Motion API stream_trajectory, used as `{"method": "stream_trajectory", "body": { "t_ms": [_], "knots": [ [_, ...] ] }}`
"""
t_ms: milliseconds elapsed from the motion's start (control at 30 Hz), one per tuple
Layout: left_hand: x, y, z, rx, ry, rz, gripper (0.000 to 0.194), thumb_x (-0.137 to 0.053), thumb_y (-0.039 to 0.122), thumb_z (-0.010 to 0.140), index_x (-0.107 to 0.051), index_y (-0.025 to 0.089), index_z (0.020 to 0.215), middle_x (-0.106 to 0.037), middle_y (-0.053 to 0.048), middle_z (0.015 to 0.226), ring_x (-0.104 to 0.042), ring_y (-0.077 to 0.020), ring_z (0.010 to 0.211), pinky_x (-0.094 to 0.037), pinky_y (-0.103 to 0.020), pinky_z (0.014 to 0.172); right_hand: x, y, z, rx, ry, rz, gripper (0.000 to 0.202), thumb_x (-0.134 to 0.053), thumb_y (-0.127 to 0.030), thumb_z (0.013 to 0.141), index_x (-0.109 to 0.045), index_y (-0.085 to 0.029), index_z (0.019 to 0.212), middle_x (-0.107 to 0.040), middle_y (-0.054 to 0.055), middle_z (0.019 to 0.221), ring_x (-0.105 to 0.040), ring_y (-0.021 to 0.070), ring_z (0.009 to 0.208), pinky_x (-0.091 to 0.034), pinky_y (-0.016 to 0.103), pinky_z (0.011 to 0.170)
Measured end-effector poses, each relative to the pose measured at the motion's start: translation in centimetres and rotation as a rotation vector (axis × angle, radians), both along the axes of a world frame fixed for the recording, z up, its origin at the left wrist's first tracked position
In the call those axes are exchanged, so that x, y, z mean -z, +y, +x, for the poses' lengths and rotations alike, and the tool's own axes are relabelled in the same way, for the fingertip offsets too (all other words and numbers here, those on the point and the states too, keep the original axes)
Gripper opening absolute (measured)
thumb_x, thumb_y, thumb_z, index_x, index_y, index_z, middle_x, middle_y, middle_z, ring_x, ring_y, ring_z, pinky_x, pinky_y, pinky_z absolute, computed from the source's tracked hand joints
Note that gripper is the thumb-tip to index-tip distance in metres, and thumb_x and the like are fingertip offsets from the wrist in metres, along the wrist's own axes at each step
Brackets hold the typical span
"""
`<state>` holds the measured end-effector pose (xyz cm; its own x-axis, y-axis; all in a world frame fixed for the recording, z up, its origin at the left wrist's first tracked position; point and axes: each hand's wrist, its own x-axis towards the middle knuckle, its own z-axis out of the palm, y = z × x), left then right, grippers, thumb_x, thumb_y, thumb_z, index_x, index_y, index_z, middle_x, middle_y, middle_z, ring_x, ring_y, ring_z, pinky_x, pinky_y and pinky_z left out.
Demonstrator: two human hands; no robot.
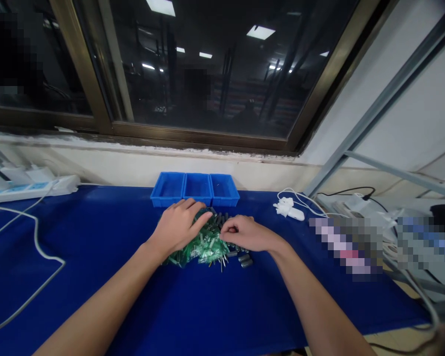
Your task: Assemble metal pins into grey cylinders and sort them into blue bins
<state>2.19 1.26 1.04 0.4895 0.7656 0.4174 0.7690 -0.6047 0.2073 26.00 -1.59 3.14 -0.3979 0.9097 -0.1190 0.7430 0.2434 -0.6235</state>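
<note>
A heap of small green see-through plastic pieces, perhaps little bags, lies on the blue table in front of me. My left hand rests over the heap's left side, fingers stretched out and thumb apart. At the heap's right edge, my right hand has its fingertips pinched together; whatever may be between them is hidden. Dark grey cylinders lie beside and behind the heap, partly under my right hand. Thin metal pins stick out at the front of the heap.
Three joined blue trays stand behind the heap against the wall. To the right lies a white plug with a cable. A white power strip and a loose cable lie on the left. A grey metal frame rises at the right.
</note>
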Motion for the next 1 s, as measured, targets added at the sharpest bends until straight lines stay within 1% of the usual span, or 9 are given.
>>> {"method": "stream_trajectory", "body": {
  "t_ms": [67, 200, 367, 467, 633, 733, 800, 900, 1000],
  "knots": [
    [-0.1, 0.0, -0.1, 0.009, -0.016, 0.002, 0.051, -0.038, 0.053, 0.115, -0.074, 0.019, 0.124, -0.077, -0.011, 0.119, -0.073, -0.0329, 0.111, -0.060, -0.047, 0.092, -0.2, 0.0, 0.1, -0.006, -0.017, -0.033, 0.029, -0.063, -0.031, 0.090, -0.063, -0.024, 0.062, -0.047, -0.006, 0.057, -0.050, 0.0135, 0.061, -0.041, 0.050, 0.103],
    [-0.3, -0.1, -0.2, 0.071, -0.091, -0.049, 0.055, -0.035, 0.055, 0.114, -0.074, 0.018, 0.124, -0.077, -0.011, 0.120, -0.072, -0.0339, 0.114, -0.058, -0.052, 0.097, -0.4, 0.3, 0.8, 0.122, 0.044, -0.044, 0.014, -0.064, -0.029, 0.090, -0.071, -0.024, 0.078, -0.061, -0.003, 0.069, -0.056, 0.0158, 0.070, -0.043, 0.040, 0.085],
    [0.0, -0.1, 0.2, 0.167, -0.236, -0.188, 0.054, -0.039, 0.059, 0.112, -0.073, 0.019, 0.124, -0.076, -0.010, 0.122, -0.069, -0.0316, 0.119, -0.053, -0.055, 0.106, -0.5, 0.5, 1.1, 0.214, 0.330, 0.148, 0.019, -0.060, -0.035, 0.100, -0.063, -0.023, 0.086, -0.058, -0.002, 0.076, -0.048, 0.0144, 0.068, -0.035, 0.034, 0.066],
    [0.4, 0.1, 0.5, 0.151, -0.308, -0.294, 0.059, -0.049, 0.066, 0.106, -0.067, 0.021, 0.140, -0.075, -0.011, 0.125, -0.070, -0.0297, 0.109, -0.056, -0.051, 0.098, -0.3, 0.5, 0.7, 0.176, 0.469, 0.225, 0.022, -0.057, -0.041, 0.105, -0.062, -0.024, 0.093, -0.055, -0.002, 0.079, -0.046, 0.0144, 0.070, -0.035, 0.034, 0.067],
    [0.1, 0.3, 0.4, 0.114, -0.544, -0.413, 0.093, -0.069, 0.064, 0.094, -0.035, 0.019, 0.168, -0.069, -0.015, 0.137, -0.067, -0.0221, 0.091, -0.056, -0.036, 0.074, 0.7, 0.8, -0.1, 0.105, 0.582, 0.249, 0.024, -0.057, -0.046, 0.107, -0.061, -0.025, 0.096, -0.050, -0.003, 0.081, -0.046, 0.0149, 0.074, -0.038, 0.034, 0.071],
    [-0.5, 0.2, 0.2, 0.169, -0.588, -0.572, 0.054, -0.072, 0.058, 0.092, -0.069, 0.016, 0.126, -0.070, -0.005, 0.093, -0.056, -0.0150, 0.067, -0.045, -0.029, 0.058, 1.1, 1.0, -0.4, 0.118, 0.655, 0.246, 0.027, -0.059, -0.050, 0.106, -0.063, -0.025, 0.096, -0.051, -0.002, 0.082, -0.046, 0.0154, 0.074, -0.040, 0.034, 0.071],
    [-0.7, 0.2, 0.1, 0.217, -0.599, -0.659, 0.038, -0.071, 0.055, 0.094, -0.068, 0.018, 0.091, -0.055, 0.002, 0.070, -0.045, -0.0115, 0.057, -0.036, -0.027, 0.053, 1.0, 0.9, -0.7, 0.143, 0.706, 0.219, 0.027, -0.062, -0.052, 0.104, -0.067, -0.026, 0.099, -0.055, -0.001, 0.084, -0.050, 0.0162, 0.077, -0.043, 0.034, 0.074],
    [-0.8, 0.1, 0.1, 0.273, -0.693, -0.676, 0.033, -0.071, 0.050, 0.094, -0.064, 0.019, 0.085, -0.055, 0.002, 0.071, -0.047, -0.0118, 0.060, -0.038, -0.027, 0.056, 0.8, 0.6, -0.9, 0.107, 0.757, 0.098, 0.025, -0.076, -0.049, 0.095, -0.071, -0.027, 0.108, -0.065, 0.002, 0.093, -0.059, 0.0183, 0.085, -0.048, 0.035, 0.079],
    [-0.8, 0.1, 0.2, 0.271, -0.743, -0.660, 0.029, -0.070, 0.047, 0.094, -0.067, 0.018, 0.093, -0.060, 0.000, 0.077, -0.053, -0.0139, 0.067, -0.043, -0.028, 0.061, 0.8, 0.4, -1.0, 0.045, 0.704, 0.068, 0.023, -0.080, -0.045, 0.092, -0.070, -0.024, 0.095, -0.061, -0.001, 0.085, -0.055, 0.0158, 0.077, -0.043, 0.033, 0.071]
  ]
}}
